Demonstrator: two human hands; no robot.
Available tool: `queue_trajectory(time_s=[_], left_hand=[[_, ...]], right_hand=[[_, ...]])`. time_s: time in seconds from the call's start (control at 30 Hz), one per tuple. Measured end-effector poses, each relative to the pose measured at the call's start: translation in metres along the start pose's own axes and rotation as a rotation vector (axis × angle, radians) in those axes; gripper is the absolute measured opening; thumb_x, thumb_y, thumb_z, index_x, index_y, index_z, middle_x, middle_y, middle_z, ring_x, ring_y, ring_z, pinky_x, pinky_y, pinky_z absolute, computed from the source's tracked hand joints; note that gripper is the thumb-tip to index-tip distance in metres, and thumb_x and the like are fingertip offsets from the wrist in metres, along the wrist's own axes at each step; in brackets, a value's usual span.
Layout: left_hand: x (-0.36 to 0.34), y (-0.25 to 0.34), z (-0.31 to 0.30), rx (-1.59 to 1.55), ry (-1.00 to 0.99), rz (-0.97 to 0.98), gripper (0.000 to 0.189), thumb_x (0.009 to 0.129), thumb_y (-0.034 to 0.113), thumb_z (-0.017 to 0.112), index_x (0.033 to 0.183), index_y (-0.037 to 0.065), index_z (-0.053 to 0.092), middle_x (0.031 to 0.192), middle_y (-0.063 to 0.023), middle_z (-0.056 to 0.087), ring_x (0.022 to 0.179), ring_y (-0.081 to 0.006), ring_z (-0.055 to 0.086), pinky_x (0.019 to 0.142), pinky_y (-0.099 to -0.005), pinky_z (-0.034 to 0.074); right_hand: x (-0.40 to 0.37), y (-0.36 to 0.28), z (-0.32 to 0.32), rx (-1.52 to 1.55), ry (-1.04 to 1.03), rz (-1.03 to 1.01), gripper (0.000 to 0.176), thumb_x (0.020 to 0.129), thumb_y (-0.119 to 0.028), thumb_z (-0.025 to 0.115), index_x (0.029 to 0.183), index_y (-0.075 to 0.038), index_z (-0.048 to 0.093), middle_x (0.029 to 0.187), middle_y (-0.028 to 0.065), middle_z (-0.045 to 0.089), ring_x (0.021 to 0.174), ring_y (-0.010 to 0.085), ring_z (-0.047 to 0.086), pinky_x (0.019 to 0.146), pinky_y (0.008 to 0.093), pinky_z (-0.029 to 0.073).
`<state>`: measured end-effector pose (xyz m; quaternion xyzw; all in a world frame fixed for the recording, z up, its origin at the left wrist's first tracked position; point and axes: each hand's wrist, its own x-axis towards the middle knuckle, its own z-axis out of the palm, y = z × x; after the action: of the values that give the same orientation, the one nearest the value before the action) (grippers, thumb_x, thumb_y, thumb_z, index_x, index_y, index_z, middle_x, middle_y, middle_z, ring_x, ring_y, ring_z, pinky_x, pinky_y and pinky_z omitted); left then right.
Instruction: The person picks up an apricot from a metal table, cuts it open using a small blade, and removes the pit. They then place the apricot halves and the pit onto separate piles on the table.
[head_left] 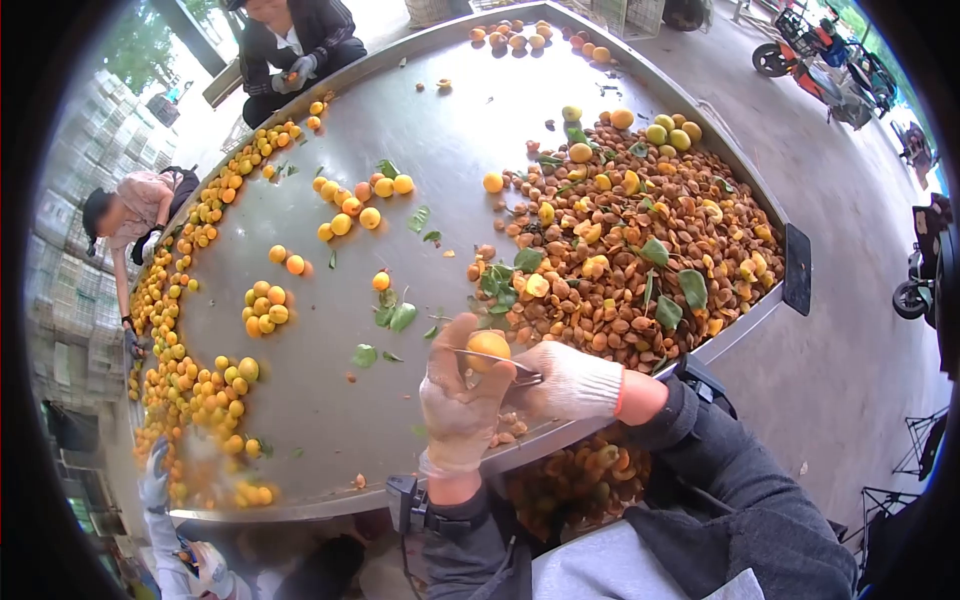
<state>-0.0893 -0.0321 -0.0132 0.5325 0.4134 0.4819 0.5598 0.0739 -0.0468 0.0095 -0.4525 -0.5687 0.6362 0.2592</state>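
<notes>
I'm in what looks like an open-sided fruit-processing shed. My broad, rimmed metal worktop (pixel 325 425) carries scattered apricots (pixel 205 390) and a great heap of pits (pixel 605 310), with gloved people (pixel 258 70) around its edge. Crates (pixel 75 320) stand stacked to my left, greenery (pixel 130 45) shows outside, and scooters (pixel 818 75) are parked on the bare concrete floor (pixel 775 385) to my right.

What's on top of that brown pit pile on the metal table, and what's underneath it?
On the pit pile: green leaves, whole fruits and yellow fruit pieces. What lies underneath is covered by the pits and can't be seen.
</notes>
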Motion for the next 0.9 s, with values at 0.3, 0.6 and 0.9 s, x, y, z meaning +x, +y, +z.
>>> queue_trajectory(time_s=[0.3,0.6,0.9], left_hand=[[0.007,-0.003,-0.006,-0.481,0.033,-0.113,0.056,0.081,0.02,0.078,0.125,0.002,0.051,0.105,-0.0116,0.064,0.091,-0.0146,0.062,0.077,-0.0243,0.054],[0.004,-0.026,-0.001,-0.663,0.014,-0.195,0.081,0.074,0.062,0.07,0.128,0.004,0.051,0.097,-0.0088,0.064,0.088,-0.0171,0.06,0.08,-0.0309,0.051],[-0.001,-0.008,0.012,-0.442,0.119,-0.035,0.078,0.08,0.057,0.07,0.129,0.0,0.051,0.097,-0.0105,0.065,0.088,-0.0158,0.061,0.082,-0.0276,0.05]], right_hand=[[-0.014,0.007,-0.003,0.071,0.172,-0.018,0.018,0.084,-0.005,0.057,0.097,-0.003,0.069,0.083,0.0064,0.069,0.078,0.0128,0.064,0.074,0.029,0.052],[-0.011,0.019,0.01,-0.247,0.23,-0.226,0.021,0.083,-0.005,0.059,0.101,-0.004,0.068,0.086,0.017,0.068,0.077,0.0298,0.067,0.071,0.0354,0.053],[-0.003,0.021,0.017,-0.337,0.291,-0.137,0.032,0.08,-0.008,0.06,0.11,-0.013,0.067,0.087,0.0168,0.068,0.078,0.0342,0.066,0.069,0.0397,0.051]])
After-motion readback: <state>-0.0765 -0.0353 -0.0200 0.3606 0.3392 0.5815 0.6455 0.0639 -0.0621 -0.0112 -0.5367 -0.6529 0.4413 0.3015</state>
